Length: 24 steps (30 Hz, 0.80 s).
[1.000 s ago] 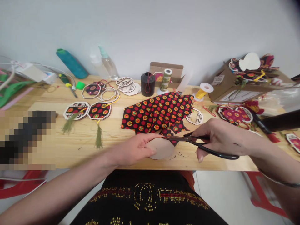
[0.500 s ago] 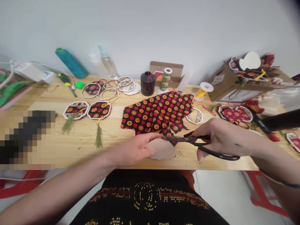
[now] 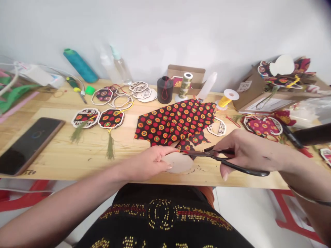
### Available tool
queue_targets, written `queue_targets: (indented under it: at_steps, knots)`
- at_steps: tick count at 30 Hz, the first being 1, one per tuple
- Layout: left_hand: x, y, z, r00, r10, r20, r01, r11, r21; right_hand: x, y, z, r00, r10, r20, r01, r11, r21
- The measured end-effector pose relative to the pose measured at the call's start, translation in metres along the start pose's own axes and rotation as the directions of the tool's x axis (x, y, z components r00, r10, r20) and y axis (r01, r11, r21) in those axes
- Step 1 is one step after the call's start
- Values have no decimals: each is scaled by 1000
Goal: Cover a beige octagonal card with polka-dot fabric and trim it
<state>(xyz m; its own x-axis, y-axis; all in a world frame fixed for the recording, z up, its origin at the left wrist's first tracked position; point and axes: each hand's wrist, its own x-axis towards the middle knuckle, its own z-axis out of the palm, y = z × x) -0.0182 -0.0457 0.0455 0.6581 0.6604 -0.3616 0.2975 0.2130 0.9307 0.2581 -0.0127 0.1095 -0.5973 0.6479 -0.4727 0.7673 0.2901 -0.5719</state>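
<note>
My left hand [image 3: 148,162] pinches a pale, rounded flat piece [image 3: 179,162] at its left edge, thumb on top. Dark patterned fabric shows along that piece's far rim. Black-handled scissors [image 3: 240,166] are in my right hand [image 3: 236,151], fingers through the loops. Their blades lie along the far edge of the pale piece, tips close to my left fingers. Just beyond the blades spreads a black cloth [image 3: 176,124] with red dots and orange flowers. Small dark scraps lie on the wood to the right of the piece.
On the wooden table [image 3: 103,168] a phone [image 3: 31,144] lies at left, beside two tasselled ornaments [image 3: 111,119]. Thread spools, including a black one [image 3: 164,90] and a yellow one [image 3: 227,99], stand behind the cloth. A cardboard box [image 3: 256,91] of ornaments sits at back right.
The view has shifted slightly. Both hands keep their grips, and the scissors stay at the pale piece's far edge with little visible movement.
</note>
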Motion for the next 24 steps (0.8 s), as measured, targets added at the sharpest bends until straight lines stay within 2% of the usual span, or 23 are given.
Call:
queue_targets:
  at_steps: [3,9,12,15,17,18,19,21,23,24]
  knots:
    - [0,-1,0,1000,17,7,-17,1000,16,2,-1,-2,988,21,156,-33,997,76]
    - [-2,-1,-1,1000,-5,-18,5,1000,-9,10,0,-4,980,6,199,-33,991,132]
    - [-2,-3,-1,999,-23,-37,18,990,-140,14,2,-3,987,-17,157,-12,984,180]
    - [-2,-11,0,997,-42,-61,16,926,-376,16,5,2,998,-51,34,39,957,288]
    - [-2,-17,1,990,-37,-138,-42,849,-527,19,8,8,992,-36,-125,73,949,308]
    - [-3,-20,1,984,-47,-171,-63,807,-587,20,10,12,975,4,-221,56,963,263]
    - [-4,-21,1,983,-48,-179,-80,764,-641,22,12,16,945,64,-320,-5,983,181]
    - [-6,-23,0,975,-36,-219,-137,681,-720,27,20,26,850,186,-493,-232,972,-33]
    - [-6,-21,-2,966,-56,-253,-165,620,-767,33,28,37,769,241,-592,-435,876,-208]
    - [-6,-19,-2,959,-74,-272,-177,595,-784,36,32,43,753,238,-614,-479,837,-264]
